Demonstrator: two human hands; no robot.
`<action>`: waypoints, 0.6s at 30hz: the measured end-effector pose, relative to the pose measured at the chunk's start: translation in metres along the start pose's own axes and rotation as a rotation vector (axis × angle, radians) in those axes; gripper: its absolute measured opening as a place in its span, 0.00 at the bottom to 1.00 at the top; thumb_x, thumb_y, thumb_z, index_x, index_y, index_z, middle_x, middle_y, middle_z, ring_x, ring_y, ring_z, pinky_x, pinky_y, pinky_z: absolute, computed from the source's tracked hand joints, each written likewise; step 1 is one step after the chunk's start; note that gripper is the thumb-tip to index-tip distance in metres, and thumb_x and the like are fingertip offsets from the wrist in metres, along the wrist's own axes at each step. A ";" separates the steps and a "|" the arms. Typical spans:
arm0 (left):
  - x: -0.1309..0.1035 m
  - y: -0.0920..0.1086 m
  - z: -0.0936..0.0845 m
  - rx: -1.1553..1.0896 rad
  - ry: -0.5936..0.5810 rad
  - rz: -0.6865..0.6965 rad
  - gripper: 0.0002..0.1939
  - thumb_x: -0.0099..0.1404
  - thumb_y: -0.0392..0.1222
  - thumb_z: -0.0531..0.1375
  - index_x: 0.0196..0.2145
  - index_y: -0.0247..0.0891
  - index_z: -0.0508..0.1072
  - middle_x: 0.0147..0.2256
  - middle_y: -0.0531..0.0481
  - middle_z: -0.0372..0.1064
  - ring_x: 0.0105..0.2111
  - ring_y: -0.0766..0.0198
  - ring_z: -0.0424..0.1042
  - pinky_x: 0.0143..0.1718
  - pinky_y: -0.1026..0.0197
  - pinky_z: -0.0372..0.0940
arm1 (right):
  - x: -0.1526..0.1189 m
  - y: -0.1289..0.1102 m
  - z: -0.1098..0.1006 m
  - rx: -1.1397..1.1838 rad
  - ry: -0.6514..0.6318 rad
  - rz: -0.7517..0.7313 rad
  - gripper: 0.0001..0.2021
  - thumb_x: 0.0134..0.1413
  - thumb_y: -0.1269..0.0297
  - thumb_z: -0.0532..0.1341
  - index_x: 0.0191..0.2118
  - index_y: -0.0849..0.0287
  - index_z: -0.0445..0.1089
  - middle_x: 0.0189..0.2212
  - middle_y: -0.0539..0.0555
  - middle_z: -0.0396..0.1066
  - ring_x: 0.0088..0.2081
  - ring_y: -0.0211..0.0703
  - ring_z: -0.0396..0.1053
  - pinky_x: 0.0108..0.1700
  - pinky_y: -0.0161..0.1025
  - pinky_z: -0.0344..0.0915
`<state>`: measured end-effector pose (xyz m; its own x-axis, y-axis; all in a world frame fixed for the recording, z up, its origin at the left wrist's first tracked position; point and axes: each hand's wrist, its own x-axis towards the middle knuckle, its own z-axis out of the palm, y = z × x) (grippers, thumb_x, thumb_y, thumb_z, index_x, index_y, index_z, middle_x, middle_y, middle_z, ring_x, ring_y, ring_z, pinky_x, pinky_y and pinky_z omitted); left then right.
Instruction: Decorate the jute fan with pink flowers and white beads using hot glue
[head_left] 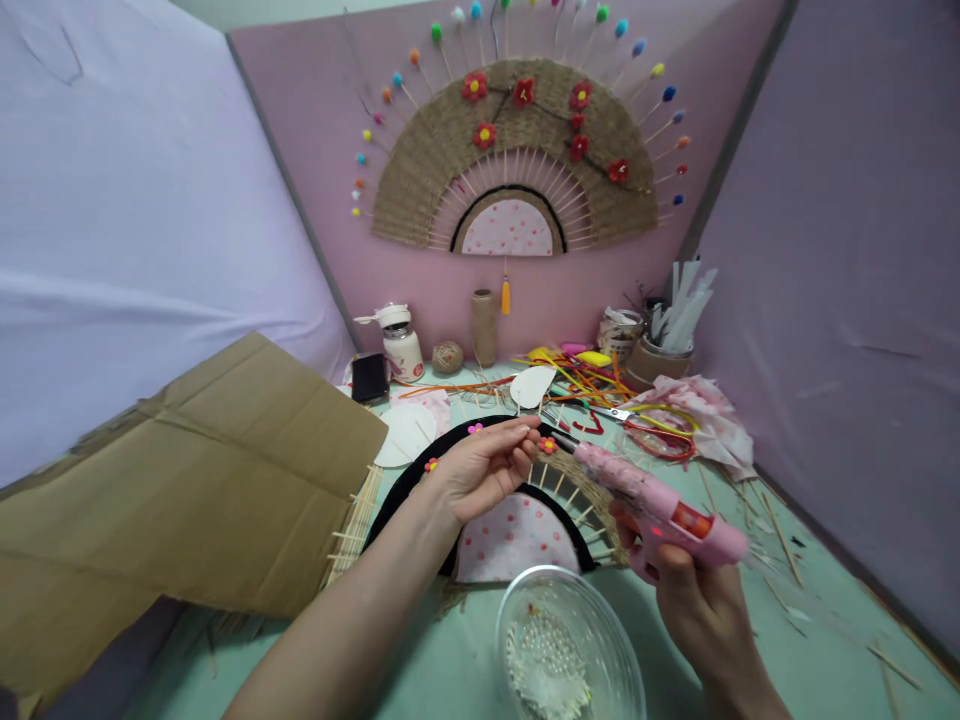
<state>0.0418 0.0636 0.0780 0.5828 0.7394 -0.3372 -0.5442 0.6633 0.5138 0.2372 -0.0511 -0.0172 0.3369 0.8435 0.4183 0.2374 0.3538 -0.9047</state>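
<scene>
One clear round bowl [619, 640], holding white pearl beads [547, 650], too many to count. One right hand [694, 590], wrapped round the handle of one glue gun [667, 510]: pink, mottled, orange window, dark nozzle pointing towards the left hand [487, 465]. One half-round fan [517, 540], flat on the counter [457, 660]: black border, pale ribs, dotted pink centre; three flowers [548, 445] showing. One left hand above it, fingers loosely curled, thumb near the fingertips; any small item gripped cannot be told. Behind: one pair of scissors [621, 414], one twine ball [448, 357], one brown tube [484, 328], one white bottle [403, 350]. Hung beyond: one larger fan [532, 130], one yellow tassel [505, 296].
</scene>
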 end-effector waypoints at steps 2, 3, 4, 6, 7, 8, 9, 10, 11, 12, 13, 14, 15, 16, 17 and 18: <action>0.000 -0.001 -0.002 0.002 0.000 -0.010 0.09 0.63 0.23 0.55 0.38 0.25 0.74 0.30 0.44 0.70 0.27 0.73 0.70 0.26 0.76 0.66 | 0.001 -0.005 0.001 -0.034 0.005 -0.029 0.22 0.55 0.43 0.60 0.37 0.60 0.77 0.29 0.57 0.77 0.28 0.47 0.74 0.30 0.39 0.72; 0.000 -0.002 -0.003 0.005 0.000 -0.010 0.09 0.63 0.23 0.55 0.38 0.26 0.74 0.30 0.44 0.70 0.27 0.73 0.70 0.26 0.76 0.66 | 0.002 -0.008 0.002 -0.047 0.006 -0.045 0.23 0.56 0.43 0.59 0.36 0.60 0.77 0.27 0.56 0.76 0.28 0.47 0.74 0.29 0.38 0.71; 0.001 -0.002 -0.005 0.006 -0.002 -0.008 0.09 0.63 0.23 0.55 0.38 0.26 0.74 0.30 0.44 0.70 0.27 0.73 0.70 0.26 0.75 0.66 | 0.003 -0.011 0.002 -0.056 0.007 -0.055 0.23 0.56 0.43 0.59 0.35 0.60 0.77 0.26 0.55 0.75 0.28 0.47 0.73 0.29 0.38 0.71; 0.002 -0.003 -0.008 0.008 -0.006 0.000 0.09 0.62 0.23 0.56 0.37 0.28 0.73 0.31 0.45 0.70 0.27 0.73 0.70 0.25 0.75 0.65 | 0.004 -0.013 0.004 -0.057 0.006 -0.061 0.23 0.56 0.43 0.58 0.35 0.60 0.77 0.24 0.55 0.73 0.28 0.47 0.73 0.27 0.37 0.70; 0.003 -0.004 -0.009 0.009 -0.010 0.005 0.08 0.62 0.23 0.56 0.36 0.28 0.73 0.31 0.45 0.70 0.27 0.73 0.70 0.25 0.75 0.65 | 0.004 -0.013 0.004 -0.053 0.004 -0.057 0.23 0.56 0.42 0.58 0.35 0.60 0.76 0.24 0.55 0.73 0.28 0.48 0.73 0.26 0.37 0.70; 0.003 -0.004 -0.010 0.012 -0.016 0.011 0.08 0.62 0.23 0.57 0.36 0.29 0.72 0.31 0.45 0.70 0.27 0.73 0.70 0.24 0.75 0.64 | 0.004 -0.013 0.004 -0.052 0.000 -0.049 0.23 0.56 0.42 0.58 0.35 0.60 0.76 0.24 0.55 0.73 0.28 0.48 0.73 0.26 0.38 0.70; 0.004 -0.004 -0.011 0.015 -0.025 0.017 0.07 0.61 0.23 0.57 0.35 0.29 0.72 0.31 0.46 0.70 0.27 0.73 0.69 0.24 0.75 0.64 | 0.004 -0.012 0.004 -0.053 -0.008 -0.041 0.23 0.56 0.42 0.58 0.34 0.60 0.76 0.24 0.55 0.73 0.27 0.48 0.73 0.27 0.38 0.70; 0.004 -0.005 -0.011 0.019 -0.036 0.022 0.06 0.61 0.23 0.58 0.35 0.29 0.72 0.31 0.46 0.69 0.27 0.73 0.69 0.25 0.75 0.64 | 0.004 -0.011 0.004 -0.059 -0.017 -0.036 0.23 0.56 0.42 0.58 0.34 0.60 0.75 0.25 0.56 0.74 0.27 0.47 0.72 0.28 0.39 0.71; 0.004 -0.005 -0.011 0.023 -0.048 0.026 0.05 0.61 0.24 0.58 0.34 0.29 0.71 0.31 0.46 0.69 0.27 0.73 0.69 0.25 0.75 0.64 | 0.004 -0.010 0.004 -0.065 -0.028 -0.034 0.23 0.56 0.42 0.58 0.33 0.60 0.75 0.25 0.55 0.74 0.26 0.47 0.71 0.28 0.39 0.71; 0.004 -0.005 -0.011 0.025 -0.059 0.029 0.05 0.61 0.24 0.58 0.33 0.29 0.71 0.31 0.47 0.68 0.27 0.74 0.69 0.25 0.75 0.64 | 0.004 -0.010 0.003 -0.067 -0.037 -0.032 0.23 0.56 0.42 0.57 0.33 0.60 0.75 0.25 0.55 0.73 0.25 0.46 0.71 0.28 0.40 0.70; 0.004 -0.006 -0.011 0.025 -0.071 0.031 0.04 0.62 0.25 0.59 0.33 0.29 0.71 0.30 0.47 0.68 0.26 0.74 0.68 0.25 0.75 0.64 | 0.004 -0.009 0.003 -0.064 -0.048 -0.029 0.23 0.56 0.42 0.57 0.33 0.59 0.75 0.25 0.55 0.73 0.25 0.46 0.71 0.29 0.40 0.70; 0.004 -0.006 -0.011 0.022 -0.080 0.035 0.03 0.62 0.25 0.59 0.32 0.29 0.70 0.30 0.48 0.68 0.26 0.74 0.68 0.25 0.75 0.64 | 0.004 -0.009 0.003 -0.057 -0.065 -0.021 0.23 0.57 0.42 0.57 0.33 0.59 0.75 0.26 0.56 0.74 0.26 0.47 0.71 0.29 0.40 0.71; 0.004 -0.007 -0.011 0.016 -0.089 0.037 0.03 0.62 0.26 0.59 0.32 0.29 0.70 0.29 0.48 0.67 0.26 0.75 0.67 0.26 0.76 0.64 | 0.004 -0.009 0.003 -0.047 -0.082 -0.009 0.23 0.57 0.43 0.57 0.34 0.59 0.75 0.27 0.56 0.74 0.28 0.48 0.72 0.30 0.40 0.71; 0.004 -0.007 -0.011 0.010 -0.095 0.041 0.03 0.63 0.27 0.60 0.31 0.29 0.70 0.29 0.48 0.67 0.26 0.75 0.67 0.26 0.76 0.64 | 0.004 -0.008 0.003 -0.036 -0.097 0.005 0.22 0.57 0.43 0.56 0.36 0.59 0.76 0.28 0.57 0.75 0.30 0.50 0.73 0.31 0.41 0.71; 0.005 -0.008 -0.012 0.004 -0.101 0.046 0.03 0.63 0.28 0.60 0.31 0.29 0.70 0.29 0.49 0.67 0.26 0.75 0.67 0.26 0.76 0.65 | 0.003 -0.007 0.003 -0.026 -0.108 0.019 0.22 0.58 0.43 0.56 0.38 0.58 0.76 0.30 0.57 0.75 0.31 0.51 0.73 0.32 0.41 0.71; 0.005 -0.008 -0.012 -0.002 -0.105 0.053 0.03 0.63 0.28 0.60 0.31 0.29 0.70 0.29 0.49 0.67 0.26 0.75 0.67 0.27 0.76 0.65 | 0.003 -0.006 0.003 -0.017 -0.110 0.028 0.22 0.58 0.44 0.56 0.40 0.59 0.76 0.31 0.58 0.76 0.33 0.52 0.74 0.33 0.41 0.72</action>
<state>0.0418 0.0632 0.0622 0.6132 0.7571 -0.2254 -0.5766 0.6241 0.5273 0.2335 -0.0493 -0.0104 0.2413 0.8926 0.3809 0.2455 0.3236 -0.9138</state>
